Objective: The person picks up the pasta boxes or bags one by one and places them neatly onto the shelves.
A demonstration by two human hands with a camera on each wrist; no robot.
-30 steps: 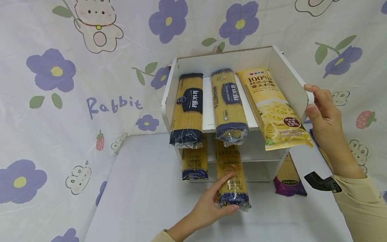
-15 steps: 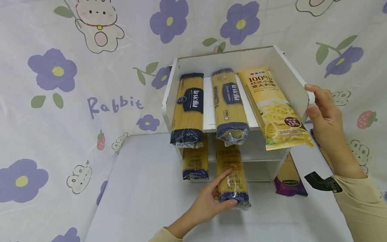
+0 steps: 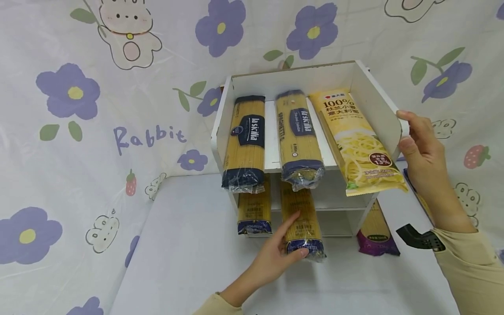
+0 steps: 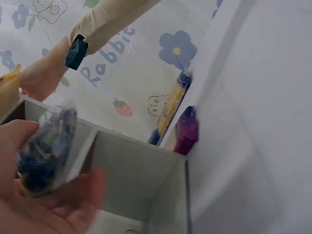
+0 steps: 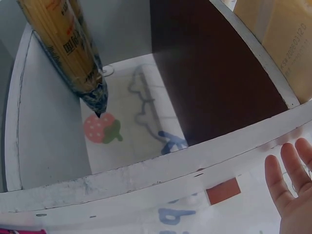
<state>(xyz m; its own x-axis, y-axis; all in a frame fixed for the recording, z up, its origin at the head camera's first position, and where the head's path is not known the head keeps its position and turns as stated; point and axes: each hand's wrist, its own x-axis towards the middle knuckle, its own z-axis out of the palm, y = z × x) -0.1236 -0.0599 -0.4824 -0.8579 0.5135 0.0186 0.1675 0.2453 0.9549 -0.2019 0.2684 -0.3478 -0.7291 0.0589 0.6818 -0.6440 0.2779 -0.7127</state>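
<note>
My left hand [image 3: 294, 238] grips the near end of a clear spaghetti packet with a blue label [image 3: 302, 218]. The packet lies half inside the middle of the lower level of a white open shelf [image 3: 299, 78]. In the left wrist view the hand [image 4: 48, 204] holds the blurred packet end [image 4: 46, 146]. My right hand [image 3: 402, 129] holds the front edge of the shelf's right wall, thumb inside and fingers outside. Its fingertips [image 5: 290, 180] show beside the white shelf edge [image 5: 161, 170].
Two "la sicilia" packets [image 3: 244, 140] [image 3: 299, 135] and a yellow pasta bag [image 3: 360, 140] lie on the upper level. Another spaghetti packet [image 3: 253, 212] lies in the lower left. A purple-ended packet [image 3: 376, 232] and one more packet [image 5: 68, 48] lie right of the shelf. Flowered cloth hangs behind.
My left hand has pushed the spaghetti packet farther back into the lower level. The right hand has stayed on the shelf wall.
</note>
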